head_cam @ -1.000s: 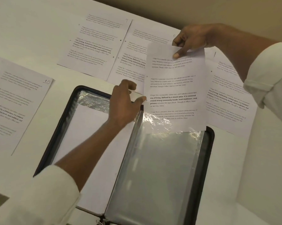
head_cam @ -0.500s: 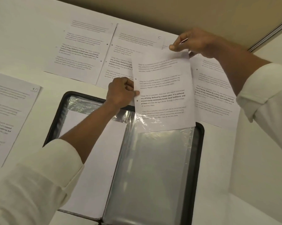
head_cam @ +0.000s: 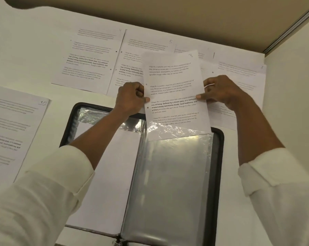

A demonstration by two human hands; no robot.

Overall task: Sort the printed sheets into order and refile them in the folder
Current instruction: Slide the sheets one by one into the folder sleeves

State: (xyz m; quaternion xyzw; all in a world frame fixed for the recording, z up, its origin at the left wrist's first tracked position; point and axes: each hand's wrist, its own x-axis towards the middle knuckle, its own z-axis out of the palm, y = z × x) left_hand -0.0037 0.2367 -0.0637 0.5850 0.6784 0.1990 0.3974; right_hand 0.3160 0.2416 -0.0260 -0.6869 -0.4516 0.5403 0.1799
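Sheet x1, pinched by L hand, R hand, folder x1

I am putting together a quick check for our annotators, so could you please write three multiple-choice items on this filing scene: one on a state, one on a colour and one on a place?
1. How does the folder lie?
A. Zipped shut
B. Open flat
C. Standing on edge

2. What colour is its rim?
A. Red
B. Blue
C. Black

3. Where is the lower edge of the held sheet?
A. Inside the top of the right sleeve
B. Beneath the folder
C. Wholly clear of the folder

Answers:
1 B, since both halves lie spread side by side.
2 C, since the border round the halves is black.
3 A, since crinkled clear plastic covers the sheet's bottom lines.
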